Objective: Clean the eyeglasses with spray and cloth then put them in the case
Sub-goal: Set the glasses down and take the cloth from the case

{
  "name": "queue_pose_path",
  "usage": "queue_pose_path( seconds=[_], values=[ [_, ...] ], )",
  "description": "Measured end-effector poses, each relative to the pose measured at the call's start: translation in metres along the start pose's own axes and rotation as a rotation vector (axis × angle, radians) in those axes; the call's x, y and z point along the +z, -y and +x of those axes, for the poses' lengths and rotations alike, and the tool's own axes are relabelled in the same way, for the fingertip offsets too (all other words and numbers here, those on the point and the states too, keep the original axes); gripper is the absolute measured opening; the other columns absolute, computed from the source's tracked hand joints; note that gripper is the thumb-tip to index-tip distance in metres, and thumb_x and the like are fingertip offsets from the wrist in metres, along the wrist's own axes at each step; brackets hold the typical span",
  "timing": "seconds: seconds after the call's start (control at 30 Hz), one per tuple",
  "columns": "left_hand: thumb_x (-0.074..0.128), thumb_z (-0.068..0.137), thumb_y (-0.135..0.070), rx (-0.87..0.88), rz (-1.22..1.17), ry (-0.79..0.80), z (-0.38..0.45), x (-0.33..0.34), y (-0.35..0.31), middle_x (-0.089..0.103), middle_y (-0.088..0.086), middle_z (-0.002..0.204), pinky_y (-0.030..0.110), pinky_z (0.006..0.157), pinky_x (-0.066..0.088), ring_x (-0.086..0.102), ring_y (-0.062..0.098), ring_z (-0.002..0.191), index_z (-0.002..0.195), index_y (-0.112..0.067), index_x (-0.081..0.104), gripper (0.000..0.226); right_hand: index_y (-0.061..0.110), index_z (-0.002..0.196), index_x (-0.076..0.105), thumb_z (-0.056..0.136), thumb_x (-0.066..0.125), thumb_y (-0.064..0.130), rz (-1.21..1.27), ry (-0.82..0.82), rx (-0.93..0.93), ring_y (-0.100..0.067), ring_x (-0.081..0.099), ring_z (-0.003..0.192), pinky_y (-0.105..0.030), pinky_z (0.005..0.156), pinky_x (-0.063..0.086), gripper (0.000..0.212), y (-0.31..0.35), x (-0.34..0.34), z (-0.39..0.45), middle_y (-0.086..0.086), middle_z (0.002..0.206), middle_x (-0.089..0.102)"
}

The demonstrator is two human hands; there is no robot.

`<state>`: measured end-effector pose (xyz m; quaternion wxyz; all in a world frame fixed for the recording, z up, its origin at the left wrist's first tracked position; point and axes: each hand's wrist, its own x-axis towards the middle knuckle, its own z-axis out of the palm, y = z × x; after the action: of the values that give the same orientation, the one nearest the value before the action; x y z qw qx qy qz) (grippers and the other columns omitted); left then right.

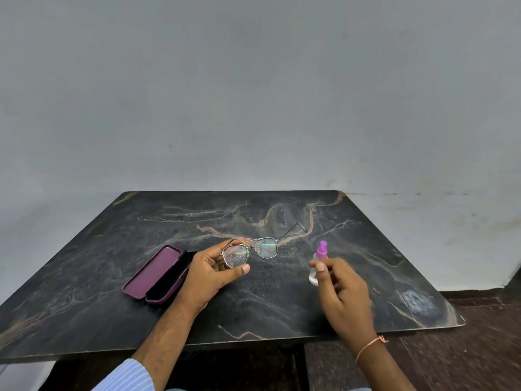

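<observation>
Two hands up: my left hand [210, 273] pinches glasses [249, 251] by left lens; right hand [342, 289] loose, fingers just near spray bottle [320, 256], not gripping.

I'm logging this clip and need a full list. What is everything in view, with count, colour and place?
Table: one, dark marbled with tan veins, fills the middle of the view.
Eyeglasses: one pair, thin metal frame, arms unfolded, held above the table centre; lenses look speckled.
Case: one, purple outside, dark lining, lying open on the table to the left.
Spray bottle: one, clear with a pink top, upright on the table at the right.
Wall: grey, behind the table.
Floor: dark reddish, lower right.
Cloth: none visible.
Left hand: holds the eyeglasses by one lens rim; striped blue sleeve.
Right hand: beside the bottle, blurred; grip unclear; thread bracelet on wrist.
</observation>
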<state>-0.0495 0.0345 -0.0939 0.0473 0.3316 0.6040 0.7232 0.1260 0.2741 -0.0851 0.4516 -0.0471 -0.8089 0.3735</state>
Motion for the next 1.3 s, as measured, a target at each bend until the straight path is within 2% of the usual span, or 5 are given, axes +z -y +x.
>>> queue_pose_path(
  seconds=[0.13,0.27,0.53,0.83,1.3],
  values=[
    [0.097,0.075,-0.019,0.004,0.017,0.035,-0.005,0.001,-0.009,0.082,0.001,0.136,0.02,0.106,0.057,0.076,0.015,0.131,0.131,-0.029,0.083,0.058,0.024,0.105,0.08,0.099,0.047,0.071,0.453,0.23,0.738,-0.02,0.064,0.048,-0.025,0.04,0.04,0.058,0.027,0.001,0.016,-0.004,0.08,0.076],
    [0.098,0.076,-0.016,-0.005,0.082,0.087,-0.013,-0.007,-0.015,0.081,-0.002,0.138,0.02,0.106,0.058,0.076,0.015,0.13,0.133,-0.034,0.081,0.062,0.011,0.115,0.081,0.097,0.043,0.081,0.657,0.466,1.026,-0.021,0.069,0.053,-0.022,0.04,0.042,0.081,0.031,-0.007,0.033,-0.008,0.089,0.079],
    [0.099,0.081,-0.021,-0.004,0.355,0.251,-0.021,-0.024,-0.027,0.078,-0.014,0.142,0.016,0.116,0.05,0.069,0.006,0.139,0.141,-0.041,0.075,0.068,0.007,0.12,0.08,0.081,0.084,0.048,0.688,0.615,1.064,-0.02,0.078,0.063,-0.023,0.043,0.052,0.057,0.033,-0.007,0.045,-0.002,0.082,0.077],
    [0.092,0.092,-0.027,-0.072,0.745,0.206,-0.011,-0.023,-0.024,0.054,-0.05,0.143,-0.005,0.114,0.028,0.045,-0.03,0.136,0.154,-0.063,0.045,0.086,0.009,0.114,0.081,0.096,0.079,0.018,0.59,0.626,1.042,-0.012,0.073,0.058,-0.018,0.041,0.048,0.02,0.018,0.0,0.043,-0.006,0.092,0.083],
    [0.081,0.102,-0.035,-0.08,1.207,0.159,0.008,-0.012,-0.015,0.055,-0.015,0.167,0.035,0.127,0.045,0.049,0.011,0.158,0.171,-0.036,0.039,0.08,0.003,0.109,0.073,0.102,0.069,0.007,0.425,0.589,0.969,-0.016,0.07,0.048,-0.02,0.033,0.043,0.009,0.009,0.02,0.029,-0.008,0.081,0.082]
  ],
)
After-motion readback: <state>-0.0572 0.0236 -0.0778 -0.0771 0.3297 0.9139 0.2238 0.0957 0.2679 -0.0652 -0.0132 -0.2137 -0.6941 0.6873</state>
